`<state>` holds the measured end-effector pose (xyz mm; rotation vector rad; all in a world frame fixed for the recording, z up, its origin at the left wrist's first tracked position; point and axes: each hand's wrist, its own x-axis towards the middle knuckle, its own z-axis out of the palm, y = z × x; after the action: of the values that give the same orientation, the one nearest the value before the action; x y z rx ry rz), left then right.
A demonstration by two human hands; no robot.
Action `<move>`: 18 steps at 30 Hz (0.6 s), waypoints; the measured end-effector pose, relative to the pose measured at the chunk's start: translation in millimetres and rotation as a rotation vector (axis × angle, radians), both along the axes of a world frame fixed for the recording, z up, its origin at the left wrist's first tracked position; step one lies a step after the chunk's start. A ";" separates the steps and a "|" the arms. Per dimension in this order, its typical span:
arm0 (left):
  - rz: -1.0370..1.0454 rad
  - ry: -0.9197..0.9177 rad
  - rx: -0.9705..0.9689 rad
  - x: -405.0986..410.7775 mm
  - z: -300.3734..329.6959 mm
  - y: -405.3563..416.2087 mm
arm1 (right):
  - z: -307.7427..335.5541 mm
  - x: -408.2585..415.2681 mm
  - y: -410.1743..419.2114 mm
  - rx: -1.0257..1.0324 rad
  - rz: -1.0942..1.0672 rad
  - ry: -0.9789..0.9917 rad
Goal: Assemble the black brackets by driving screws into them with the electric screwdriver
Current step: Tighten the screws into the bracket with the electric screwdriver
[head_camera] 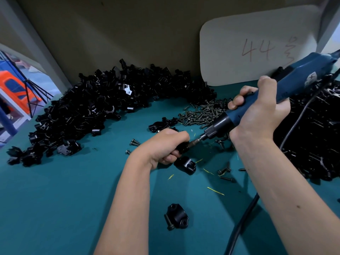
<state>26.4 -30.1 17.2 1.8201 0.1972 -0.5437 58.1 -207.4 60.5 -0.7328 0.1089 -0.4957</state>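
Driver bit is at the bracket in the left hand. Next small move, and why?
Probably keep the electric screwdriver pressed in line and drive the screw home. The right hand grips its blue body, and the bit already meets the black bracket that the left hand grips. Whether the screw is seated cannot be told.

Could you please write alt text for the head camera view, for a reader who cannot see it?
The right hand grips a blue electric screwdriver, its bit meeting a black bracket held in the left hand above a teal table. A large bracket pile and loose screws lie behind.
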 end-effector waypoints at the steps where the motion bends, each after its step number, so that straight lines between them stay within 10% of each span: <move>1: 0.005 -0.007 0.003 -0.5 0.3 -0.6 | 0.3 -0.1 -0.2 0.002 0.000 0.004; 12: -0.226 -0.054 -0.135 -8.2 2.3 -6.8 | 8.5 7.3 -23.7 0.204 0.308 -0.020; 18: 0.039 -0.311 -0.148 -0.7 -6.4 -3.7 | 8.1 9.5 -27.3 0.293 0.184 0.090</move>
<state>25.6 -33.8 10.7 1.7266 -0.0186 -0.2355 67.6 -234.8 68.6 -0.4717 0.1918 -0.2630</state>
